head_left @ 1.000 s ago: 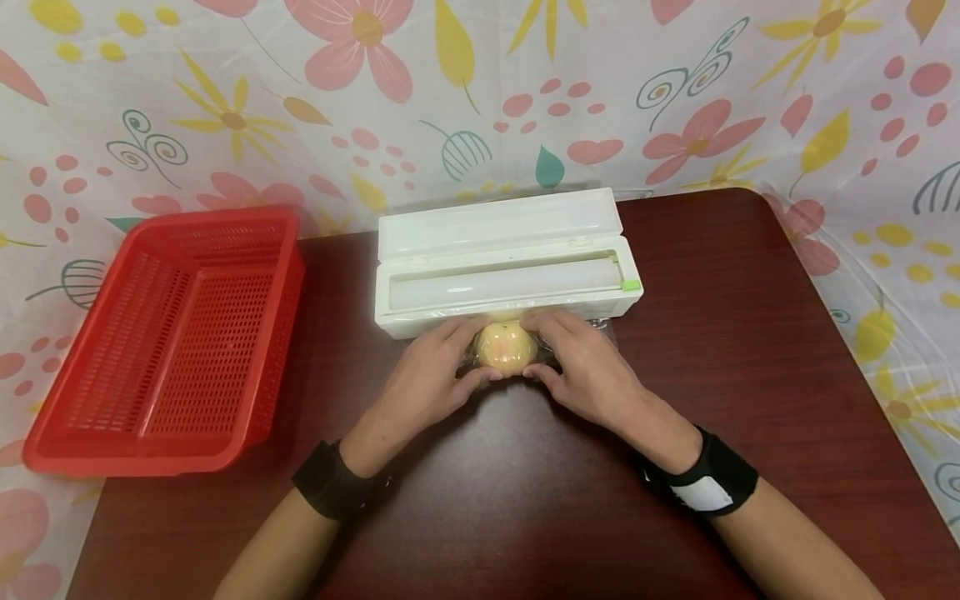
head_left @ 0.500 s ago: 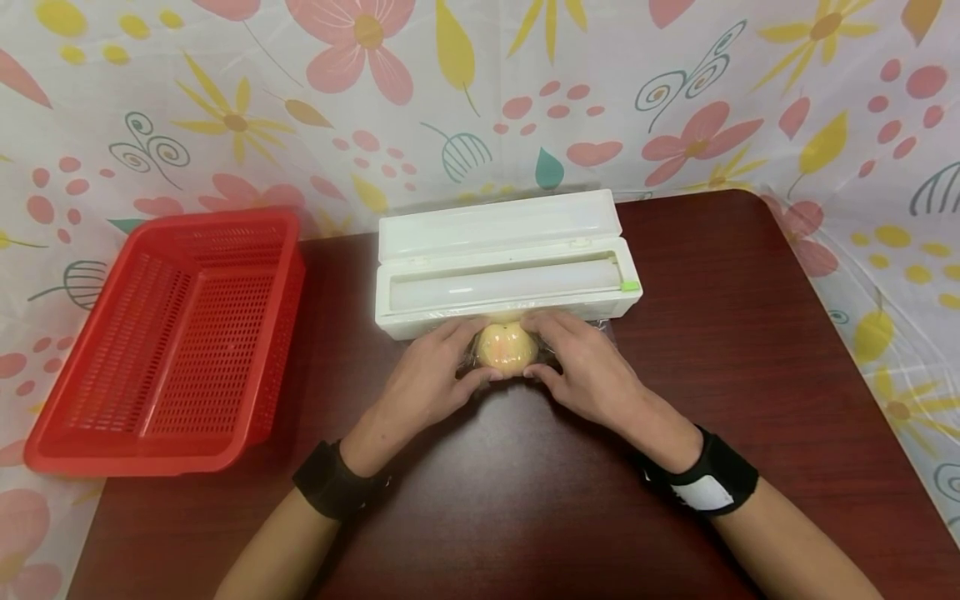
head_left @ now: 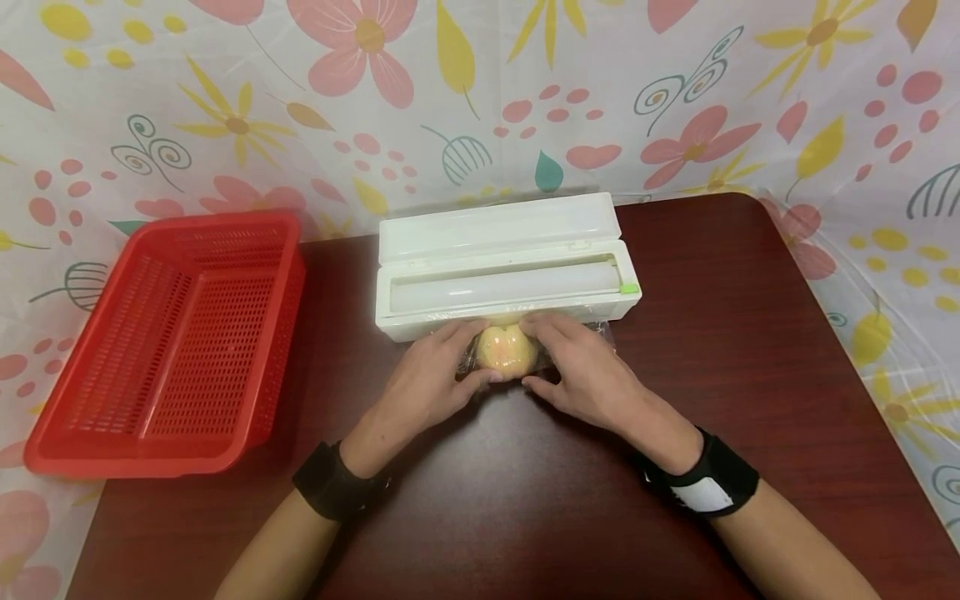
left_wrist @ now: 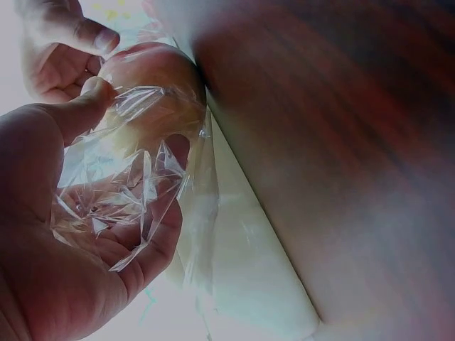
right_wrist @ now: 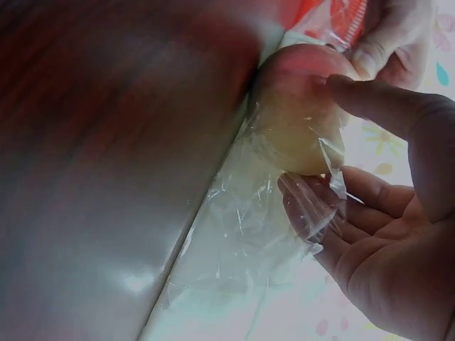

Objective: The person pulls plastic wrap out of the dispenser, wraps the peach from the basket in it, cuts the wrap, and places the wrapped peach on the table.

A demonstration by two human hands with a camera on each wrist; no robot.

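A yellow-pink apple [head_left: 506,352], partly covered in clear cling film [left_wrist: 146,177], is between both hands at the front of a white cling film dispenser [head_left: 510,300]. My left hand [head_left: 429,377] grips its left side, thumb on the near side and fingers at the back. On the other side my right hand [head_left: 587,367] holds it the same way, its thumb tip against the skin in the right wrist view. Crumpled film [right_wrist: 313,209] lies over the fingers of each hand in the wrist views. The dispenser's lid [head_left: 498,227] is raised, showing the roll [head_left: 502,286] inside.
A red plastic basket [head_left: 161,462] with slotted walls stands on the left side of the dark wooden table [head_left: 480,517]. Behind the table hangs a flowered cloth [head_left: 480,100]. A small green slider [head_left: 628,288] sits at the dispenser's right end.
The apple tips slightly toward me, and the right thumb shifts a little lower along its near side. Both hands otherwise keep their places; the whole head view drifts down slightly.
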